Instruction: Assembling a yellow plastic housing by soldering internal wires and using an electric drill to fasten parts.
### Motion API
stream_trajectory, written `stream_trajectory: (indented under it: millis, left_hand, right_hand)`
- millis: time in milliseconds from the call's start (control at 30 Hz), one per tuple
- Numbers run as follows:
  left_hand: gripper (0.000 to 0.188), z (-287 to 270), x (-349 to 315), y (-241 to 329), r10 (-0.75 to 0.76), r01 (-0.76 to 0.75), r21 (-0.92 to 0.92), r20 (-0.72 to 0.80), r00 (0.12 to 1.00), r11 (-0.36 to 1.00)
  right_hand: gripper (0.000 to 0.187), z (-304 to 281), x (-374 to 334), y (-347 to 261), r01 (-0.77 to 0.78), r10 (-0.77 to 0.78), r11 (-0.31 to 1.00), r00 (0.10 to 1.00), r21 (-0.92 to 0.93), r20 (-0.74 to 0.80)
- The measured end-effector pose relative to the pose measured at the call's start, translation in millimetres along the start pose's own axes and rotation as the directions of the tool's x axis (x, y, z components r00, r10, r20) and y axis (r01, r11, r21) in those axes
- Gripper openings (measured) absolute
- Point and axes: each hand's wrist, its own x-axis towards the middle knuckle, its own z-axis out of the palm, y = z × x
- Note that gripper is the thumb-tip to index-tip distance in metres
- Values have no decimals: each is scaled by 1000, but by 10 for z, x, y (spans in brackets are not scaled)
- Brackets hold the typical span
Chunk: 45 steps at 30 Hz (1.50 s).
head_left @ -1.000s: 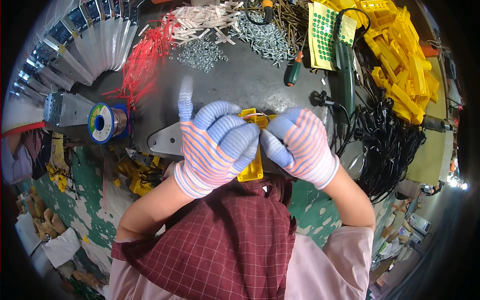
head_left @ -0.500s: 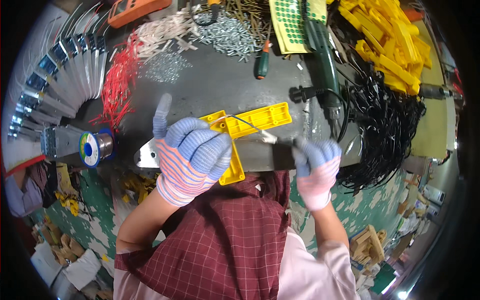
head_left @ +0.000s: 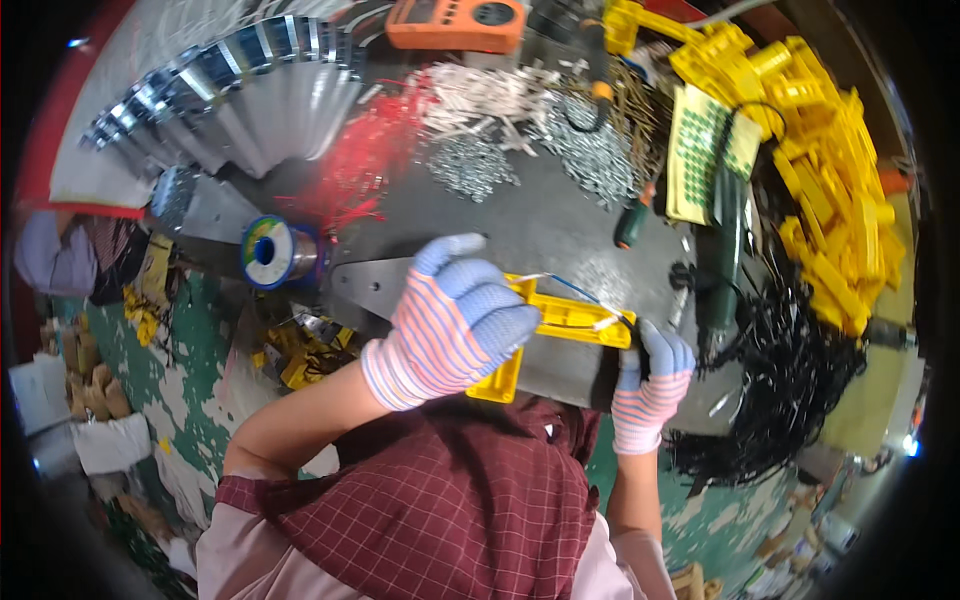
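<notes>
A yellow plastic housing [head_left: 577,318], open-topped with two arms at an angle, lies in front of me at the table's near edge. Curled over its left part is my closed left hand [head_left: 455,320], in a striped knit glove, hiding the corner it grips. From under that hand a flat metal plate [head_left: 370,285] sticks out to the left. A thin blue-and-white wire [head_left: 570,287] arches over the housing. A dark wire with a white sleeve [head_left: 606,322] runs along its right arm to the fingertips of my right hand [head_left: 652,385], gloved and pinched at the housing's end.
Beyond lie a solder spool [head_left: 265,252], red wires [head_left: 360,175], small metal parts [head_left: 590,145], a green-handled screwdriver [head_left: 634,220] and a green power tool [head_left: 727,250]. Black cords [head_left: 790,385] and yellow housings [head_left: 830,190] heap up at right. Metal plates [head_left: 250,110] fan out at left.
The whole view has swung, so the table's things appear shifted right and down. My right hand has come to the housing's right end, and the sleeved wire now lies along that arm.
</notes>
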Motion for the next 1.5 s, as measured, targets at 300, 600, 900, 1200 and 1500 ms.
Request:
stream_trajectory:
  millis: [300, 600, 900, 1200, 1500]
  left_hand:
    - [28, -512, -1487, 216, -743, 768, -260, -550, 381, 586]
    - [44, -620, -2581, -644, -969, 589, -796, -231, -81, 141]
    - [19, -1380, -2297, 49, -749, 1, -883, 399, 528, -469]
    - [29, -1158, -1173, 447, -707, -548, -457, 344, 618, -701]
    - [17, -1163, -1721, 187, -890, -392, -815, 300, 344, -426]
  right_hand:
    - [39, -356, -42, -129, -102, 119, 981, 988, 164, -100]
    - [27, -122, 796, -1150, 358, -445, 793, 893, 494, 68]
    - [51, 297, 427, -2032, -36, -631, 589, 604, 808, 487]
    - [25, 369, 266, -1962, -444, -724, 317, 457, 838, 516]
    - [11, -666, 706, -1076, -86, -579, 709, 495, 700, 647]
